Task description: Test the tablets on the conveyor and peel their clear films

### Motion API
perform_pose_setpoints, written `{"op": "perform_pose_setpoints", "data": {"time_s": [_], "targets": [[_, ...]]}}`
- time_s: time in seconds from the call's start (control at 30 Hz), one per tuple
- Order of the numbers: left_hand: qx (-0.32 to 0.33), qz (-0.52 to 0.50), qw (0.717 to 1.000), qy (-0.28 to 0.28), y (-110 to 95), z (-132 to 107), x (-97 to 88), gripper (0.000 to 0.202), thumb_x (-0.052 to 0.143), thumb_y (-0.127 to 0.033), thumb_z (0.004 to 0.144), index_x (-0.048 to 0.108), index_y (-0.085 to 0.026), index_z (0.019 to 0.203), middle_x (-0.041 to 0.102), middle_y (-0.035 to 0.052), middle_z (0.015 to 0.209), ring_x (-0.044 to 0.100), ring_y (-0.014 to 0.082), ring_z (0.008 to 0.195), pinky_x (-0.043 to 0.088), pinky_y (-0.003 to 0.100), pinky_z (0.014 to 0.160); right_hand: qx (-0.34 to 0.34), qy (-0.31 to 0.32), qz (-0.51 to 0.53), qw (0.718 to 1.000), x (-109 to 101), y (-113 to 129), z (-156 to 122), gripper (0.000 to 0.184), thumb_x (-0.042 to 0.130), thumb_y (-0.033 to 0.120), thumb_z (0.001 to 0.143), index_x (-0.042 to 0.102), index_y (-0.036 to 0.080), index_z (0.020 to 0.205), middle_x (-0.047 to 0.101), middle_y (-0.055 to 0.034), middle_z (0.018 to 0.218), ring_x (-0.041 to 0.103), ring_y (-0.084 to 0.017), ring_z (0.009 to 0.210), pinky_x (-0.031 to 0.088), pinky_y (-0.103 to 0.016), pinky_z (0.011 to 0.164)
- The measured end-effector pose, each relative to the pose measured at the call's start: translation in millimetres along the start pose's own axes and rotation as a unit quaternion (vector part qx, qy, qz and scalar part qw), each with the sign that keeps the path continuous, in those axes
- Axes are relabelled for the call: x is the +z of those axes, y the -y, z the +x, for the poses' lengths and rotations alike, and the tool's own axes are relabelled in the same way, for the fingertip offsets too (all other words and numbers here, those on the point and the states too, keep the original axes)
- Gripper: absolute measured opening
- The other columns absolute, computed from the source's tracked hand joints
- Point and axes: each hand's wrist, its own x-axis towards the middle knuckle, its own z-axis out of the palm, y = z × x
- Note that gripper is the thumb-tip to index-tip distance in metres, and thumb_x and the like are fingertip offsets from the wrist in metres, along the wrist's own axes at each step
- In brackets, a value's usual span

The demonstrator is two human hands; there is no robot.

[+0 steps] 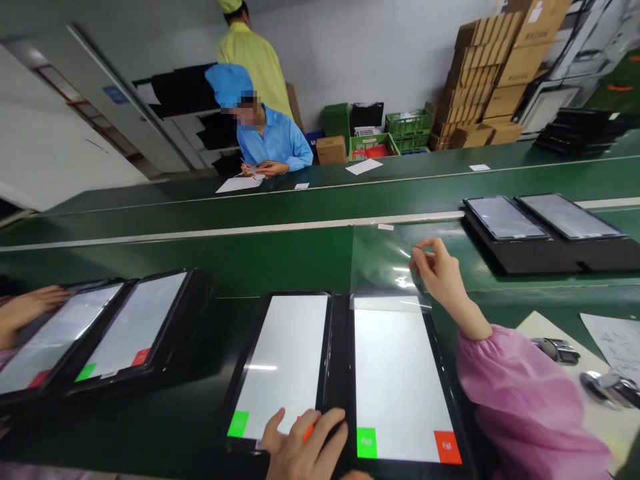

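A clear protective film (380, 260) curls up and away from the top edge of the right tablet (400, 380), whose white screen shows a green Pass square and a red Fail square at its lower corners. The right hand (445, 277), in a pink sleeve (525, 407), is raised beside it, thumb and forefinger pinched on the film's upper edge. The left hand (305, 447) is open, its fingers spread loosely across the bottom edge of the left tablet (277, 360), partly covering a red square there. Both tablets lie side by side on a green conveyor belt (200, 267). Just right of the pink sleeve, metal parts (555, 350) sit near a printed sheet (613, 343). To the left, a co-worker's hand (30, 307) rests on another tablet (60, 340). Two more tablets lie on a black tray (543, 227) farther along. Across the belt, a person in blue (267, 137) works over papers.
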Motion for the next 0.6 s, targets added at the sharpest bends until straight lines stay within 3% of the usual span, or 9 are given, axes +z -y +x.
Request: {"op": "perform_pose_setpoints", "data": {"time_s": [0.1, 0.33, 0.6], "targets": [[-0.008, -0.006, 1.000, -0.015, -6.4, 5.3, 0.8, 0.043, 0.060, -0.064, 0.098, 0.076, -0.026, 0.086, 0.079, 0.0009, 0.083, 0.067, 0.0232, 0.078, 0.030, 0.051, 0.110, 0.009, 0.009, -0.008, 1.000, -2.2, -2.7, -5.4, 0.048, 0.049, 0.075, 0.094, 0.046, 0.027, 0.093, 0.067, -0.0004, 0.061, 0.061, -0.019, 0.044, 0.048, -0.030, 0.051], [0.019, -0.009, 1.000, 0.001, -10.3, 11.2, -4.8, 0.036, 0.062, -0.056, 0.100, 0.073, -0.024, 0.086, 0.076, -0.0006, 0.081, 0.065, 0.0216, 0.080, 0.019, 0.050, 0.118, 0.023, -0.001, -0.010, 1.000, -10.8, -12.9, -12.1, 0.050, 0.052, 0.075, 0.091, 0.046, 0.026, 0.095, 0.068, -0.0016, 0.068, 0.059, -0.018, 0.044, 0.051, -0.034, 0.056], [0.051, 0.007, 0.998, 0.033, -8.1, 12.8, -7.1, 0.028, 0.070, -0.050, 0.097, 0.071, -0.025, 0.083, 0.078, -0.0027, 0.079, 0.066, 0.0228, 0.083, 0.015, 0.048, 0.115, 0.015, -0.025, -0.003, 1.000, -23.7, -13.3, -21.1, 0.040, 0.055, 0.065, 0.094, 0.044, 0.027, 0.093, 0.068, 0.0007, 0.072, 0.048, -0.012, 0.039, 0.046, -0.032, 0.049]]}}
